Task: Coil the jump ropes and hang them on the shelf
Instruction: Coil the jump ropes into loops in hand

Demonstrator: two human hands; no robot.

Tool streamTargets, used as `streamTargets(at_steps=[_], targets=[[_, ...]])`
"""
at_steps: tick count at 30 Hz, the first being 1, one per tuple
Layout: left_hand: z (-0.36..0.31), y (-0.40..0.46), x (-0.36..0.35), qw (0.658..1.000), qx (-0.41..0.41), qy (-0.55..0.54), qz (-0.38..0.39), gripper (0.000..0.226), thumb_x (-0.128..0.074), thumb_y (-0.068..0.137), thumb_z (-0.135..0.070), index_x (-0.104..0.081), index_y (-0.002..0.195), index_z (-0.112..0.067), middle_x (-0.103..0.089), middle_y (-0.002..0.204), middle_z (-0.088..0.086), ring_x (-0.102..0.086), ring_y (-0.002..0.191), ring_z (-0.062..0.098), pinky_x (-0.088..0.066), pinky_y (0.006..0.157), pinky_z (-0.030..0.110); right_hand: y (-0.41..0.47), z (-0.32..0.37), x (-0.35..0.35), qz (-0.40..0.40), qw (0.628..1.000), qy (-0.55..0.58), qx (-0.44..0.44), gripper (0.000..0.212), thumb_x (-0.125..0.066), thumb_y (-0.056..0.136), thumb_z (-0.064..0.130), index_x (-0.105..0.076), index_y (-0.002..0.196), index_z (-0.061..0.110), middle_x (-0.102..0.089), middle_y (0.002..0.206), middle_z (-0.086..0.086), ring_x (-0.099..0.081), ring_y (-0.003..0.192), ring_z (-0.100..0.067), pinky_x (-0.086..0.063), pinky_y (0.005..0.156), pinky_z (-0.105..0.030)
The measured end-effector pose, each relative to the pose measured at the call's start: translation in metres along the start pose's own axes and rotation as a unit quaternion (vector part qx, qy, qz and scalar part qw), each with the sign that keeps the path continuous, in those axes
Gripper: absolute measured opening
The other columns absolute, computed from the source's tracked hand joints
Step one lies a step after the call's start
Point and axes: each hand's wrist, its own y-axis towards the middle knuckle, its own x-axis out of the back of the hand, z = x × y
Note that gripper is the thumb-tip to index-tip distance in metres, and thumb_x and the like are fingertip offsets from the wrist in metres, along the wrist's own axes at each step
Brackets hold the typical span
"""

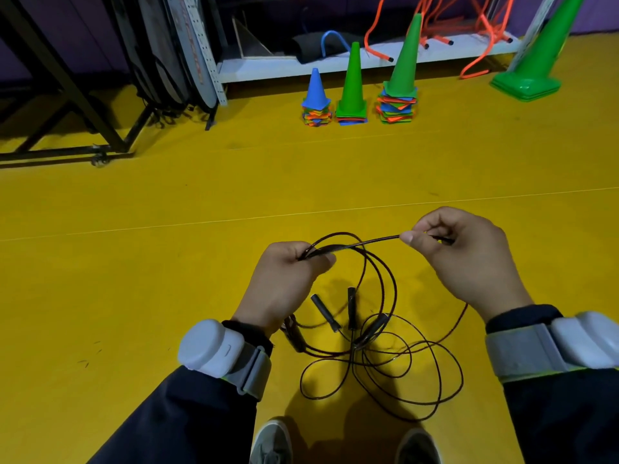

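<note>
Black jump rope (pixel 363 244) stretched sideways between both hands: left hand (pixel 284 279) clenched round gathered loops, right hand (pixel 469 259) pinching the free strand. Slack and handles (pixel 338 313) below on yellow floor (pixel 167 202), nearer left; shelf (pixel 335 67) far ahead.

The left hand (pixel 284 283) hides its curled fingers and the gripped rope (pixel 351 246).

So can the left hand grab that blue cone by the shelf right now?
Probably not. The left hand grips the jump rope, and the blue cone stands far across the yellow floor.
</note>
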Motion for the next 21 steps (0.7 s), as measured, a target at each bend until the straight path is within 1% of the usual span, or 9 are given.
streamTargets(at_steps=[3, 6, 8, 11, 13, 15, 17, 19, 21], targets=[[0.001, 0.004, 0.000, 0.994, 0.040, -0.088, -0.046, 0.040, -0.063, 0.088, -0.021, -0.042, 0.054, -0.019, -0.027, 0.051, -0.002, -0.019, 0.046, 0.016, -0.016, 0.045, 0.027, 0.000, -0.003, 0.000, -0.002, 1.000, -0.017, -0.013, 0.012, -0.071, 0.082, 0.036, -0.064, 0.084, 0.027, -0.062, 0.068, 0.007, -0.057, 0.067, -0.014, -0.041, 0.059, -0.025], [0.002, 0.007, 0.002, 0.977, 0.072, -0.188, -0.064, 0.038, -0.057, 0.089, -0.015, -0.036, 0.058, -0.021, -0.024, 0.051, -0.004, -0.017, 0.045, 0.015, -0.016, 0.042, 0.024, -0.001, -0.003, -0.002, 0.018, 0.999, -0.048, -0.017, 0.006, -0.067, 0.086, 0.027, -0.063, 0.082, 0.025, -0.060, 0.066, 0.011, -0.054, 0.064, -0.006, -0.037, 0.056, -0.020], [0.003, 0.007, 0.003, 0.967, 0.080, -0.234, -0.052, 0.034, -0.053, 0.093, -0.017, -0.038, 0.062, -0.020, -0.027, 0.054, -0.001, -0.021, 0.046, 0.015, -0.017, 0.042, 0.025, -0.003, 0.001, -0.005, 0.029, 0.997, -0.074, -0.005, 0.010, -0.065, 0.086, 0.018, -0.063, 0.078, 0.023, -0.059, 0.065, 0.013, -0.051, 0.060, 0.000, -0.034, 0.053, -0.018], [0.000, 0.006, -0.002, 0.960, 0.051, -0.276, -0.008, 0.026, -0.046, 0.098, -0.020, -0.046, 0.073, -0.015, -0.043, 0.058, 0.003, -0.036, 0.050, 0.018, -0.030, 0.048, 0.029, -0.010, 0.015, -0.016, 0.076, 0.992, -0.103, 0.022, 0.014, -0.063, 0.085, 0.013, -0.066, 0.075, 0.021, -0.063, 0.069, 0.009, -0.053, 0.061, -0.002, -0.033, 0.051, -0.014], [-0.003, 0.005, -0.008, 0.958, 0.025, -0.287, -0.005, 0.025, -0.044, 0.101, -0.020, -0.053, 0.080, -0.011, -0.056, 0.065, 0.009, -0.050, 0.057, 0.023, -0.042, 0.057, 0.034, -0.018, 0.026, -0.029, 0.149, 0.982, -0.107, 0.037, 0.014, -0.064, 0.085, 0.013, -0.068, 0.074, 0.021, -0.067, 0.074, 0.006, -0.060, 0.067, -0.010, -0.039, 0.051, -0.016], [-0.002, 0.004, -0.010, 0.966, 0.004, -0.258, -0.015, 0.034, -0.043, 0.103, -0.022, -0.066, 0.079, -0.015, -0.068, 0.078, 0.014, -0.062, 0.072, 0.030, -0.051, 0.071, 0.040, -0.026, 0.038, -0.042, 0.219, 0.970, -0.098, 0.043, 0.014, -0.065, 0.085, 0.017, -0.069, 0.074, 0.024, -0.067, 0.077, 0.012, -0.061, 0.072, -0.005, -0.045, 0.056, -0.014], [-0.001, 0.003, -0.011, 0.981, -0.014, -0.196, 0.001, 0.035, -0.042, 0.103, -0.024, -0.069, 0.085, -0.010, -0.073, 0.086, 0.011, -0.068, 0.083, 0.029, -0.054, 0.079, 0.037, -0.031, 0.047, -0.048, 0.256, 0.966, 0.008, 0.042, 0.014, -0.067, 0.086, 0.014, -0.072, 0.078, 0.024, -0.066, 0.082, 0.020, -0.061, 0.073, 0.003, -0.047, 0.062, -0.009], [0.000, 0.000, -0.012, 0.994, -0.032, -0.105, 0.012, 0.033, -0.043, 0.102, -0.025, -0.061, 0.081, -0.007, -0.067, 0.071, -0.004, -0.063, 0.068, 0.012, -0.049, 0.064, 0.022, -0.032, 0.052, -0.047, 0.273, 0.953, 0.126, 0.030, 0.016, -0.066, 0.086, 0.005, -0.071, 0.082, 0.020, -0.067, 0.085, 0.017, -0.062, 0.070, 0.010, -0.047, 0.064, -0.006], [-0.001, -0.002, -0.013, 0.998, -0.033, -0.044, 0.009, 0.033, -0.044, 0.102, -0.028, -0.055, 0.076, -0.010, -0.056, 0.060, -0.004, -0.052, 0.057, 0.011, -0.042, 0.055, 0.023, -0.030, 0.052, -0.042, 0.269, 0.946, 0.180, 0.012, 0.020, -0.066, 0.086, 0.001, -0.070, 0.084, 0.020, -0.072, 0.083, 0.005, -0.067, 0.074, 0.005, -0.051, 0.070, -0.011]])
